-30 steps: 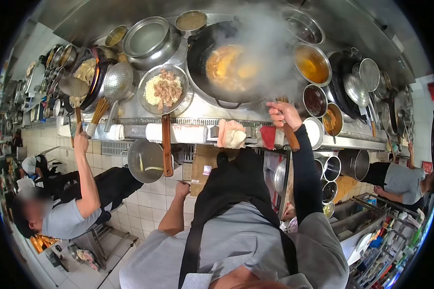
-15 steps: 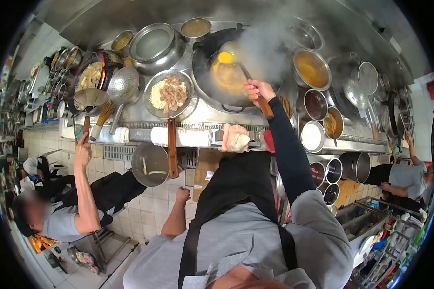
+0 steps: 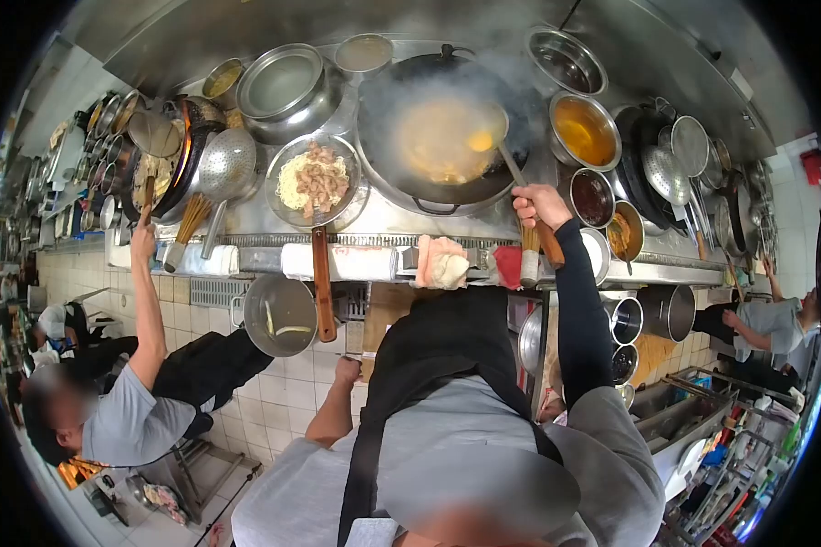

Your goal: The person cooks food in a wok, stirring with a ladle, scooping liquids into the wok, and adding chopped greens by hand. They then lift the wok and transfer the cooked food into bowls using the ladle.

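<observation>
My right hand (image 3: 542, 208) is wrapped round the wooden handle of a ladle (image 3: 513, 169), whose bowl sits in the steaming black wok (image 3: 383, 173). Yellow-orange liquid or egg (image 3: 438, 164) lies in the wok, partly veiled by steam. Low at my side, my left hand (image 3: 348, 369) is a closed fist, with its inner side hidden. Left of the wok, a round strainer (image 3: 278, 211) with a long wooden handle holds noodles topped with meat (image 3: 313, 180). A bamboo brush (image 3: 529, 251) stands just beside my right hand.
A bowl of orange liquid (image 3: 584, 132), a pot of dark red sauce (image 3: 593, 198) and more pans stand to the right. A large metal pot (image 3: 283, 87) is at the back left. One person (image 3: 119, 410) works at the left wok, another (image 3: 762, 324) at the far right.
My right hand and the ladle swung left over the wok, then back right, with the ladle's bowl now at the wok's right part. My left fist stays low. The person on the left moved a ladle.
</observation>
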{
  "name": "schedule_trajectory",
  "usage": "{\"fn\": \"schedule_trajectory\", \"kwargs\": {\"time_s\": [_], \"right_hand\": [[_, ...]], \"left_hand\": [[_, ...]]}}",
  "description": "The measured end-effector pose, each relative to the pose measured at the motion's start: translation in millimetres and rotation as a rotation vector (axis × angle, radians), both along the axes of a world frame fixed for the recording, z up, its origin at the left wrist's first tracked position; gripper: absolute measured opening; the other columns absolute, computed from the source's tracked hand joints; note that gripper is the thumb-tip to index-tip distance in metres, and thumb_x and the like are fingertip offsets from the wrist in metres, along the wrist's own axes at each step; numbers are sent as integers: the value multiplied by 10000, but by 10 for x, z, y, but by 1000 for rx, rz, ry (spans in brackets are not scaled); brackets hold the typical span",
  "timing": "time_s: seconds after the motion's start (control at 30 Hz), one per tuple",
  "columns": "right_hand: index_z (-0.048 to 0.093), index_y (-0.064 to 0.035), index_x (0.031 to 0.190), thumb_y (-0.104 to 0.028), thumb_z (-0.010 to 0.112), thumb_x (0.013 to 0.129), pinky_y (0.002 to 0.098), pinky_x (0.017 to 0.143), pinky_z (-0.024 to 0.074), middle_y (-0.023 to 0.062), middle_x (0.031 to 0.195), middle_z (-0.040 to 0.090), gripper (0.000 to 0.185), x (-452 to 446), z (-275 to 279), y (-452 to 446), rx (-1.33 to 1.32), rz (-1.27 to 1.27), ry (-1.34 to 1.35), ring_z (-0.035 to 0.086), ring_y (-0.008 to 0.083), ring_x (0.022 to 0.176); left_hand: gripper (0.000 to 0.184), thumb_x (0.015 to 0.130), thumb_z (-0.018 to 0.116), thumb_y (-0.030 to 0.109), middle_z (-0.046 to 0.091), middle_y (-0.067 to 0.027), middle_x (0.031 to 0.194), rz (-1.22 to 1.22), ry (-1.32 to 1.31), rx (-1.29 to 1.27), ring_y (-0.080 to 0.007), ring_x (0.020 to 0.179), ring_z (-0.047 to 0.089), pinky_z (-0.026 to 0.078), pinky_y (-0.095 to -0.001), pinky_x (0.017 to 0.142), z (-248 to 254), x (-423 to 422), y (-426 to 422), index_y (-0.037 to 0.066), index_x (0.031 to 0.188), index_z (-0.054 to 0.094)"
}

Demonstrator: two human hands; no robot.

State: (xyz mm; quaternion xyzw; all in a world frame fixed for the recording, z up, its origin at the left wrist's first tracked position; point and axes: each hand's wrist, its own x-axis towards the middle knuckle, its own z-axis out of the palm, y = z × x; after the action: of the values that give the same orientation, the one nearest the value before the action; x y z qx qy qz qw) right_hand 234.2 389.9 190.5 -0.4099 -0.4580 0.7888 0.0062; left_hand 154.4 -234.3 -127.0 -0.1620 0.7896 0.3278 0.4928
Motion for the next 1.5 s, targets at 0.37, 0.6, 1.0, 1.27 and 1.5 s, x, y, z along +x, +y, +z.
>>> {"fn": "schedule_trajectory", "kwargs": {"time_s": [0.37,0.6,1.0,1.27,1.5], "right_hand": [[511,-3,1090,-158,574,1017,366,373,419,65,730,536,183,-585,-594,-1106,402,-394,-19,495,164,460],[561,-43,1286,-190,628,907,534,841,526,279,944,694,412,-301,-740,-1477,1132,-246,-101,675,486,902],[586,26,1314,-328,726,949,397,821,559,231,1015,712,527,-11,-571,-1634,847,-31,126,707,348,956],[656,-14,1175,-237,647,937,431,792,565,174,956,737,326,3010,-461,-2004,965,-498,-170,719,344,889],[721,-45,1084,-155,629,938,420,820,566,187,930,741,204,5712,-573,-3420,925,-1146,-649,727,327,882]], "left_hand": [[315,952,608,215,717,-204,1042,-925,165,193,-294,914,706,567,-400,851,1100,-350,1248,-38,1140,622],[343,1091,491,384,675,-75,1004,51,-307,946,-201,875,667,578,-382,749,2899,-18,3092,65,1179,579],[130,986,618,104,516,-3,696,-163,332,739,-78,502,474,357,-238,414,3075,199,3482,32,993,510],[134,950,652,47,489,3,638,-226,275,750,-89,490,427,294,-248,404,2986,-40,3427,44,866,547],[313,1033,602,120,423,14,635,-226,7,821,-84,486,369,323,-239,421,3079,54,3630,94,754,462]]}}
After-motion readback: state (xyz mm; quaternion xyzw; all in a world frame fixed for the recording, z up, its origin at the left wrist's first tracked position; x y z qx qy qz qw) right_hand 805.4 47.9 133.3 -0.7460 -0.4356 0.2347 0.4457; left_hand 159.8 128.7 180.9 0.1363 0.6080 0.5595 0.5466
